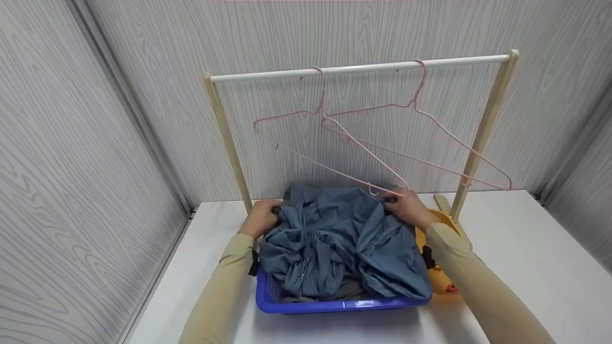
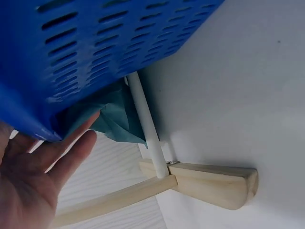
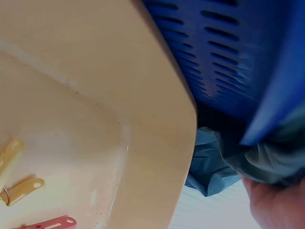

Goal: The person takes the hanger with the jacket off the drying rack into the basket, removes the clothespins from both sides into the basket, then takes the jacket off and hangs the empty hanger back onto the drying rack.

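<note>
A crumpled blue-grey cloth [image 1: 330, 239] is heaped in the blue slotted basket [image 1: 306, 307] and spills over its back edge. At the cloth's back left corner, my left hand [image 1: 262, 217] holds its edge; in the left wrist view, two of its fingers [image 2: 71, 162] extend under a fold of cloth [image 2: 116, 117] beside the basket rim. My right hand [image 1: 406, 208] grips the back right part of the cloth. Only part of that hand [image 3: 279, 205] shows in the right wrist view, against the cloth. A darker cloth [image 1: 351, 289] lies underneath.
Two pink wire hangers [image 1: 370, 152] [image 1: 444, 131] hang from the white rod [image 1: 368, 69] of a wooden-sided rack [image 1: 487, 114] over the basket. Right of the basket stands a yellow-orange bin [image 3: 152, 119] with yellow clips [image 3: 26, 191] and a red clip [image 3: 55, 223] inside.
</note>
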Available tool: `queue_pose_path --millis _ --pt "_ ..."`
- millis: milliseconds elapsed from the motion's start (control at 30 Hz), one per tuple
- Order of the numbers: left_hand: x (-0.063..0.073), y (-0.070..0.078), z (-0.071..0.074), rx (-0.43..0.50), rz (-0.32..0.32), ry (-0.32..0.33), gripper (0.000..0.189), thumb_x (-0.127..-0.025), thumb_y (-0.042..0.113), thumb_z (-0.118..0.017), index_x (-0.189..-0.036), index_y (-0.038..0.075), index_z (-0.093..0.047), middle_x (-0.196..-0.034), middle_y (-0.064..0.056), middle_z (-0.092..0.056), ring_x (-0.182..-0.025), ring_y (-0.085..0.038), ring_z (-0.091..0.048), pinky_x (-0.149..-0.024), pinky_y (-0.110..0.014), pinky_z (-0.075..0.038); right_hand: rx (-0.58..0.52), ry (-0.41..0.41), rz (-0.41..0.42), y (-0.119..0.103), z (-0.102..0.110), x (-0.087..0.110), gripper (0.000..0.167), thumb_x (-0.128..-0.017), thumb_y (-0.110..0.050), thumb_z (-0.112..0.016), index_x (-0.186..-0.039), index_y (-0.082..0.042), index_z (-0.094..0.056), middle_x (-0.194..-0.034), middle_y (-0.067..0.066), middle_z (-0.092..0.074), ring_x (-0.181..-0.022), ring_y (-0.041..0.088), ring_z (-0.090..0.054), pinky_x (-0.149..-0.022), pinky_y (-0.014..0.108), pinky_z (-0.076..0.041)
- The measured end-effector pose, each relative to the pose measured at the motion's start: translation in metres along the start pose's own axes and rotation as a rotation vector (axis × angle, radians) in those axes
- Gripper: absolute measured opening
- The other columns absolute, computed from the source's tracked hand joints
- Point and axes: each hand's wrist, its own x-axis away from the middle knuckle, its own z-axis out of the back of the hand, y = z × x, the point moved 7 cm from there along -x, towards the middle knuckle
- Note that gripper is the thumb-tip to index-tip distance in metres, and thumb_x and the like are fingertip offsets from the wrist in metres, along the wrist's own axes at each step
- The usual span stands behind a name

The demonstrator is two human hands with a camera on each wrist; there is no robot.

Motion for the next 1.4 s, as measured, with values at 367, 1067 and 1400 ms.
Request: queue_pose_path --millis 367,1067,1400 --pt "0.002 -0.009 0.015 0.084 0.117 0.051 0.037 -0.081 -0.010 -0.053 -0.104 0.008 -0.076 -0.099 -0.005 -0.072 -0.089 -0.019 -0.064 -0.082 -0.039 -0.050 -0.072 0.074 -0.061 -0.007 0.014 -0.001 0.009 -0.088 -0.001 -0.065 -0.088 -0.003 -0.074 -0.076 0.003 -0.065 -0.067 0.019 -0.055 -0.060 0.029 -0.044" --pt "0.039 0.050 0.027 0.353 -0.058 -0.074 0.035 -0.100 0.008 -0.043 -0.125 0.014 -0.067 -0.129 -0.002 -0.062 -0.117 -0.019 -0.056 -0.100 -0.041 -0.041 -0.332 -0.020 0.052 -0.072 0.023 0.044 0.018 -0.091 0.004 -0.065 -0.107 0.004 -0.073 -0.116 0.016 -0.067 -0.110 0.030 -0.059 -0.085 0.018 -0.047" --pt "0.072 0.068 0.000 0.178 -0.136 -0.301 0.061 -0.093 0.056 -0.059 -0.148 0.032 -0.045 -0.149 0.007 -0.043 -0.137 -0.019 -0.040 -0.108 -0.046 -0.034 -0.337 -0.116 0.092 -0.057 -0.006 0.063 0.017 -0.094 -0.010 -0.068 -0.108 -0.015 -0.076 -0.118 0.000 -0.067 -0.110 0.021 -0.058 -0.088 0.022 -0.049"
